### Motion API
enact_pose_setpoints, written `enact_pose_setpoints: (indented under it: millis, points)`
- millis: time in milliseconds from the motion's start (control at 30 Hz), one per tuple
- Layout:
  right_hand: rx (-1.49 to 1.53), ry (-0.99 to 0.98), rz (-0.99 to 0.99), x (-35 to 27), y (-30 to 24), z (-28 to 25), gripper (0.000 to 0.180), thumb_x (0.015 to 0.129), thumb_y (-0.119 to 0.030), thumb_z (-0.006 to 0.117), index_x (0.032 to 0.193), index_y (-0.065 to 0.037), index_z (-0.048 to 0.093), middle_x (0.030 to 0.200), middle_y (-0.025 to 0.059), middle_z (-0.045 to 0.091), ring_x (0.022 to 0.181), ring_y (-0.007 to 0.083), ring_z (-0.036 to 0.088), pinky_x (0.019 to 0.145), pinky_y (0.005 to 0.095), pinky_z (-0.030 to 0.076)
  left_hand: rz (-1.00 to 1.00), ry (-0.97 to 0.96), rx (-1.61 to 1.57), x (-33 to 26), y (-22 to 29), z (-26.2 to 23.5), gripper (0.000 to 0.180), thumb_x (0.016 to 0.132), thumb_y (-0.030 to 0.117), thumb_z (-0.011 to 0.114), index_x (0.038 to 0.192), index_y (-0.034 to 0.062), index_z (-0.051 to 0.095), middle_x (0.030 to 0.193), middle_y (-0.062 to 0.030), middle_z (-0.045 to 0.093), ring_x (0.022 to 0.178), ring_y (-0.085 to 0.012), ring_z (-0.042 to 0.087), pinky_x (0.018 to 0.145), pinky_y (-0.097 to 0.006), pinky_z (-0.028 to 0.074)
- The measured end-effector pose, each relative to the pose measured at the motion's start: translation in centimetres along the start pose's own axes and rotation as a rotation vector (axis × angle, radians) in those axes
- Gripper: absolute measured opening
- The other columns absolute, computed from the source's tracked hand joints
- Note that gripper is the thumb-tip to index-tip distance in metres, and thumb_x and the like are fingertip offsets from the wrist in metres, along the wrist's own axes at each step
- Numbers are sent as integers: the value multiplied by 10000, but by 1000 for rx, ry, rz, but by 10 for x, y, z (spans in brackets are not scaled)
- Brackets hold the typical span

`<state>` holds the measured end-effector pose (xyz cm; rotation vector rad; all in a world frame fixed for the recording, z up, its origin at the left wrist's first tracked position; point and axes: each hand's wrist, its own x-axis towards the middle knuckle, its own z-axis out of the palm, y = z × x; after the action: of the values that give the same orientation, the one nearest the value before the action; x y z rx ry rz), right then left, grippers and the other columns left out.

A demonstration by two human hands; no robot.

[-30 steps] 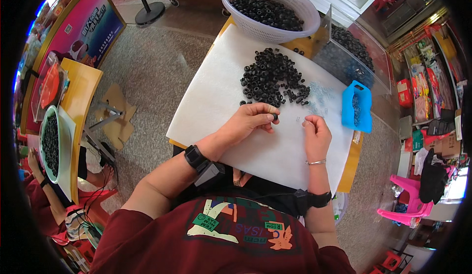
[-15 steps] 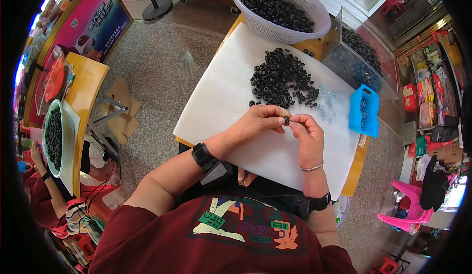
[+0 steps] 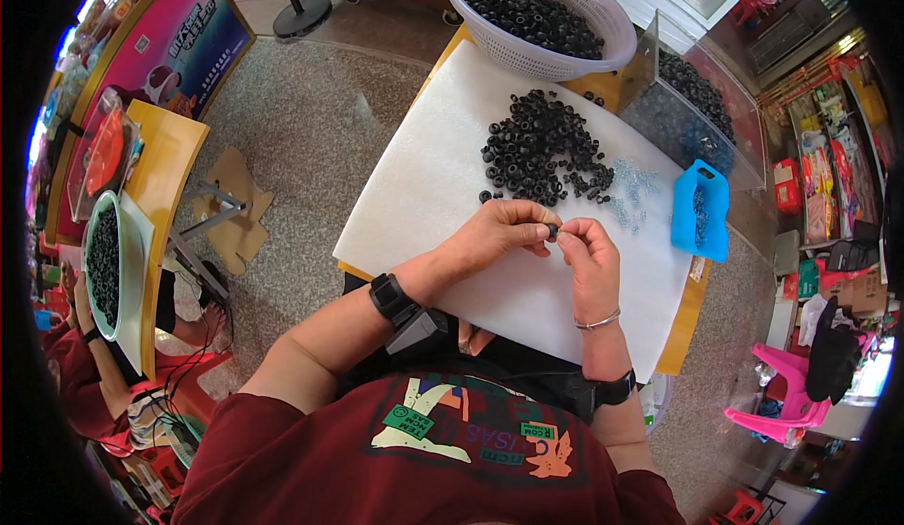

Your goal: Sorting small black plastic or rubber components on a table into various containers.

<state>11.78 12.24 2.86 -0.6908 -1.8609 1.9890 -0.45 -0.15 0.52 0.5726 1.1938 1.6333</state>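
My left hand [image 3: 497, 235] pinches a small round black part [image 3: 552, 230] between thumb and fingers, just above the white mat. Close against that part, my right hand [image 3: 591, 254] has its thumb and index finger pressed together; whatever is between those fingertips is too small to make out. Beyond my hands lies a loose heap of black ring-like parts [image 3: 537, 144] in larger and smaller sizes. To its right, small clear bluish pieces [image 3: 633, 186] are scattered on the white mat [image 3: 405, 177].
A pale perforated basket [image 3: 617, 54] of black parts stands at the far edge, beside a clear bin [image 3: 650, 101] holding more. On the right sits a blue tray [image 3: 687, 238] with small pieces. A co-worker's arm [image 3: 108, 374] is at another table, left, near a green basin [image 3: 92, 285].
My hands stay almost in place, still together at the small black part. At the left table the co-worker's hands have shifted beside the basin.
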Motion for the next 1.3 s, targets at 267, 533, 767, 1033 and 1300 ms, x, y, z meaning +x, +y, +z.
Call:
enact_pose_setpoints:
  millis: [267,533,767,1033,1300]
  points:
    - [-471,70,-254,-2,4,-1,83,830,-60,611,899,-24,582,786,13,600,667,69,524,618,231,449,32,-28,108,2,-6,0,186,904,92,576,1061,10,629,943,-34,637,825,-109,607,769,-246,505]
    - [-829,238,-464,46,11,-34,97,774,-73,652,864,-38,656,769,65,602,692,189,574,647,306,459,-4,72,-15,2,-2,2,190,904,93,566,1067,5,607,905,-35,627,777,-111,605,741,-239,505]
    - [-1144,233,-628,66,19,-21,112,741,-103,661,850,-79,653,787,77,583,791,289,561,704,392,432,10,28,-72,3,-6,-1,211,907,108,579,1089,6,608,927,-43,635,800,-100,601,764,-233,512]
    - [-228,46,-63,31,-11,-9,105,824,-68,627,916,-17,626,840,20,625,711,95,548,658,234,449,-29,90,-294,1,1,-2,206,915,84,558,1096,-8,592,985,-67,611,850,-141,604,808,-270,514]
    - [-274,-1,-148,11,-10,7,140,846,-80,632,960,0,627,856,29,651,741,80,577,688,211,463,25,38,-235,4,-6,-4,189,914,99,570,1076,7,600,994,-33,609,875,-124,592,823,-268,504]
